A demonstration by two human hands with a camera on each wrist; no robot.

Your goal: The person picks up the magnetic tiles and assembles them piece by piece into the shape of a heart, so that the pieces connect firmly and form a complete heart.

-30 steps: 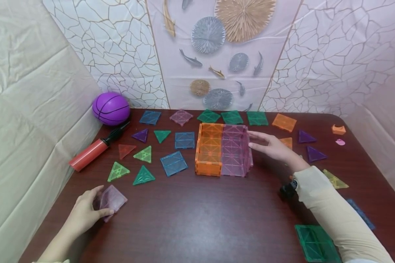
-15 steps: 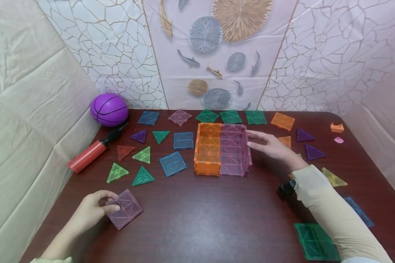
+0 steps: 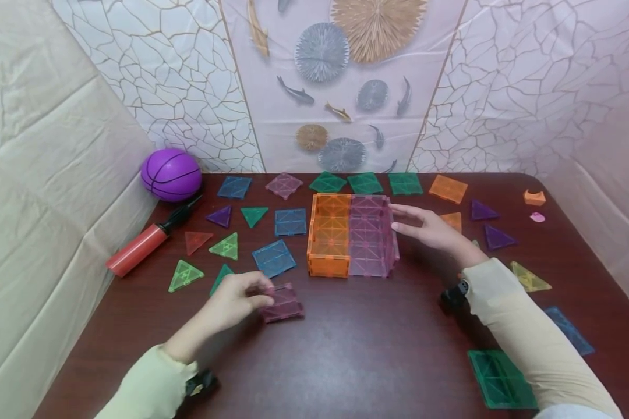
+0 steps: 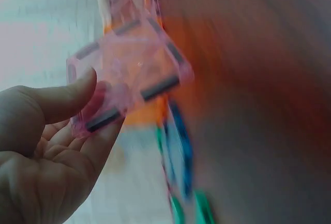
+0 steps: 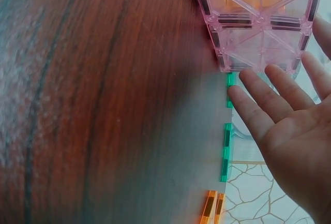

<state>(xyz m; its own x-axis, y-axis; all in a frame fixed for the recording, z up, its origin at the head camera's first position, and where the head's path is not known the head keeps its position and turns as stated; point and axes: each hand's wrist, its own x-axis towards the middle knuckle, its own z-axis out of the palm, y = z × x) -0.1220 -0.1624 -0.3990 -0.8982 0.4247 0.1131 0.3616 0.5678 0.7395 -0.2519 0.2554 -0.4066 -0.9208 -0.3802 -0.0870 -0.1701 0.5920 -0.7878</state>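
My left hand [image 3: 238,299] pinches a translucent pink-purple square magnetic tile [image 3: 285,304] between thumb and fingers, held over the table to the front left of a box. This box [image 3: 330,233] is built of magnetic tiles, its left half orange and its right half pink; the front of the pink half has no wall. Dark magnet strips along the held tile's [image 4: 137,66] edges show in the left wrist view. Fairly straight fingers of my right hand [image 3: 430,233] are at the box's pink side wall [image 5: 258,27], their tips touching or very near it.
Blue square tiles [image 3: 274,259] and several triangles lie left of the box; green squares [image 3: 406,183] line the back edge. A purple ball [image 3: 171,174] and a red hand pump [image 3: 138,250] sit at far left. Green tiles [image 3: 500,378] lie under the right forearm.
My left hand has carried the pink-purple tile from the table's left side rightward and forward, nearer the box. The right hand has stayed by the pink wall.
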